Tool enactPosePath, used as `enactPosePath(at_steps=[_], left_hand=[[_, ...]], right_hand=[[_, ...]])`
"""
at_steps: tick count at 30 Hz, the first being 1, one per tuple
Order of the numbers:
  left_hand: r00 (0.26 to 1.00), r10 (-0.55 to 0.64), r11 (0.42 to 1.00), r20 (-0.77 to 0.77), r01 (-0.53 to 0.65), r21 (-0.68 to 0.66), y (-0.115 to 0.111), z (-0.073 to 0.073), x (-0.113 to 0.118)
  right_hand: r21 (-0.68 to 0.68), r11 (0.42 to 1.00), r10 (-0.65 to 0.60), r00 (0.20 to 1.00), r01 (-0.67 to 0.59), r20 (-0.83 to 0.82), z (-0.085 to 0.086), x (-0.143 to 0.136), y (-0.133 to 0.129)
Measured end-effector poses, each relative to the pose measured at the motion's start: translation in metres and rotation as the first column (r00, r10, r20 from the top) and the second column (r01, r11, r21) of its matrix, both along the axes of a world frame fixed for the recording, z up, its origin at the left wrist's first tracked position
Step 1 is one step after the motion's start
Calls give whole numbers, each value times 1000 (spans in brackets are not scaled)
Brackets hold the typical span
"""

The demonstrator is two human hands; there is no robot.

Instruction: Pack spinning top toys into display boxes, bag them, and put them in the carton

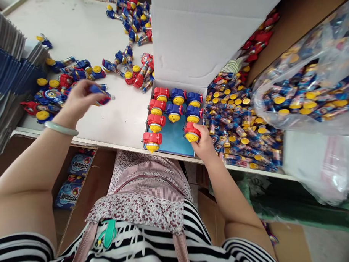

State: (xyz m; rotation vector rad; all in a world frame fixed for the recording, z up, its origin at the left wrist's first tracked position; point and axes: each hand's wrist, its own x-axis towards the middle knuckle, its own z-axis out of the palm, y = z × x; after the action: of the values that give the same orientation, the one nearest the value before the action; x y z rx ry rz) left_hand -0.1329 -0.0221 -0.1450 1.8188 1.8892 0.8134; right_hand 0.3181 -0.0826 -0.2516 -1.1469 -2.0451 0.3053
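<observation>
My left hand (83, 96) is closed on a blue toy (100, 94) with some red on it, a little blurred, above the left part of the table. My right hand (204, 143) grips a red toy with a yellow cone tip (191, 132) at the right side of an open display box (173, 141) with a blue floor. Inside the box, several red toys (155, 107) form the left column. Blue toys with yellow tips (178, 96) fill the upper middle and right places. The box's white lid (202, 38) stands raised behind it.
Loose red and blue toys (54, 93) lie left, with more toys (133, 25) at the back. Stacked folded cartons (6, 75) stand far left. Yellow-capped tubes (240, 128) are heaped right, beside a clear plastic bag of tubes (305, 92). Below is an open carton (87, 187).
</observation>
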Motion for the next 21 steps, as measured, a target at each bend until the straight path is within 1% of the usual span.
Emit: enactPosePath(at_steps=[1, 2, 3, 4, 5, 6, 7, 8, 10, 11, 12, 14, 16, 18, 21], left_hand=[[981, 53, 996, 186, -65, 60, -9, 19, 8], [938, 41, 991, 343, -83, 109, -19, 37, 18], [891, -17, 986, 453, -59, 155, -30, 53, 32], [852, -100, 981, 515, -1, 193, -39, 67, 47], [816, -183, 975, 548, 81, 205, -47, 77, 64], [784, -256, 965, 565, 173, 197, -51, 84, 83], [757, -315, 949, 572, 274, 159, -53, 86, 102], [739, -365, 921, 566, 375, 104, -52, 85, 120], [723, -463, 849, 513, 528, 22, -41, 71, 151], [727, -505, 824, 464, 566, 10, -34, 61, 163], [743, -533, 815, 405, 580, 10, -26, 50, 173], [794, -541, 828, 279, 561, 9, -12, 28, 185], [843, -509, 855, 174, 518, -5, -4, 12, 191], [860, -496, 866, 122, 500, 3, -3, 4, 193], [844, -519, 855, 135, 517, 52, -6, 5, 190]], right_hand=[[-41, 999, -11, 999, 13, 42, 2, -1, -1], [-60, 998, -29, 995, 34, 91, 8, -2, -4], [-56, 997, -53, 989, 61, 139, 16, -3, -7], [-31, 996, -80, 982, 86, 170, 28, -4, -10], [5, 994, -105, 978, 106, 181, 43, -7, -14], [46, 993, -118, 978, 111, 170, 59, -11, -18], [82, 992, -109, 984, 98, 143, 75, -16, -20], [105, 993, -74, 991, 62, 113, 91, -23, -22], [98, 994, 36, 995, -45, 92, 113, -39, -20], [76, 993, 82, 991, -91, 104, 119, -46, -17], [50, 991, 117, 985, -124, 127, 121, -53, -13], [1, 987, 159, 968, -162, 195, 114, -62, -3], [-24, 984, 176, 951, -176, 256, 101, -64, 4], [-22, 986, 167, 944, -167, 284, 89, -63, 9], [-11, 991, 133, 950, -135, 282, 78, -58, 12]])
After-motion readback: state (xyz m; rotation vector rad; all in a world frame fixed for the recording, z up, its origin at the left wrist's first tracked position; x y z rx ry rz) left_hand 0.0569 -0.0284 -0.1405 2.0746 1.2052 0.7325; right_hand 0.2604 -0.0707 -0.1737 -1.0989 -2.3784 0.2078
